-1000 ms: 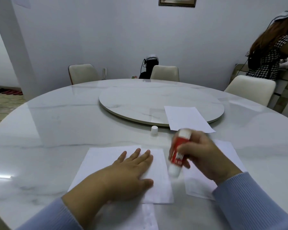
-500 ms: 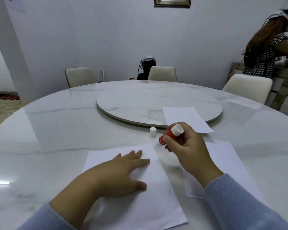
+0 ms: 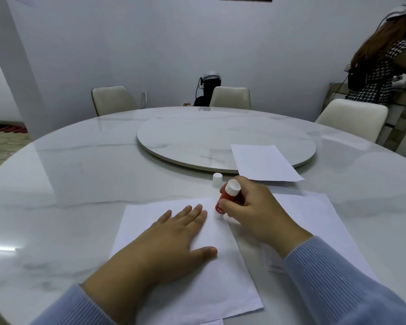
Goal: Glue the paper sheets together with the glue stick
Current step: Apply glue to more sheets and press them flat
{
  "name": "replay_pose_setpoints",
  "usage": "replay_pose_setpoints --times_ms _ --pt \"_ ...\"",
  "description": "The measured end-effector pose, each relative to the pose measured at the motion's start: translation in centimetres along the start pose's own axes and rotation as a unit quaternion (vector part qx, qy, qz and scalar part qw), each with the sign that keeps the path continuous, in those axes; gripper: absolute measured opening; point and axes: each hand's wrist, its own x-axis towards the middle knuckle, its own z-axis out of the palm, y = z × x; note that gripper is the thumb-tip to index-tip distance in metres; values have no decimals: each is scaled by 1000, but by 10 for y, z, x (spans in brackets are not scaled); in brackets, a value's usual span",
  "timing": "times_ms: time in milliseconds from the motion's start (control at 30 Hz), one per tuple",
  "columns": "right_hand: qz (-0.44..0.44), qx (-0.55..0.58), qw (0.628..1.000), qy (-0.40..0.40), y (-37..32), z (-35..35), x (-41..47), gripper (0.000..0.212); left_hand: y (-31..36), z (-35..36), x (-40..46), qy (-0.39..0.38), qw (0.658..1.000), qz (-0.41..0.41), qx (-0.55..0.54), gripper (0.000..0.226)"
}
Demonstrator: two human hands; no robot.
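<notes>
Red glue stick with a white twist base (image 3: 227, 195): gripped in the right hand (image 3: 256, 212), whose fingers (image 3: 230, 204) curl round the red barrel. It is tilted, base up and away from the person, with the glue end down on the far right corner of the near white paper sheet (image 3: 197, 277). That sheet lies at the near edge of the round white marble table (image 3: 80, 184). The left hand (image 3: 174, 242) lies flat on the same sheet, fingers straight and slightly spread, thumb out to the right, holding nothing.

A second white paper sheet (image 3: 314, 219) lies on the table to the right, partly under the right forearm; whether it touches the first sheet cannot be told. A third white sheet (image 3: 263, 163) rests further back, overlapping the near edge of the round marble turntable (image 3: 197, 137) at the table's centre. The small white cap (image 3: 217, 179) stands upright on the table just beyond the glue stick, apart from it.

Cream chairs (image 3: 113, 99) stand round the far edge.
</notes>
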Motion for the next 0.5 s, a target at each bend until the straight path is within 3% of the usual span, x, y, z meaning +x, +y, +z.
replay_pose_setpoints --times_ms 167,333,433,500 --pt "-20 -14 997 -76 -21 -18 -27 21 -1 0 0 1 1000 0 1 76" --pt "-36 2 977 -209 -24 -26 -44 28 -1 0 0 3 1000 -9 -6 77" --pt "-27 130 960 -248 -20 -34 -43 13 3 -1 -2 8 999 -30 -16 79" --pt "-51 309 936 -159 -16 -44 -37 19 8 -1 -4 27 996 -82 -10 81"
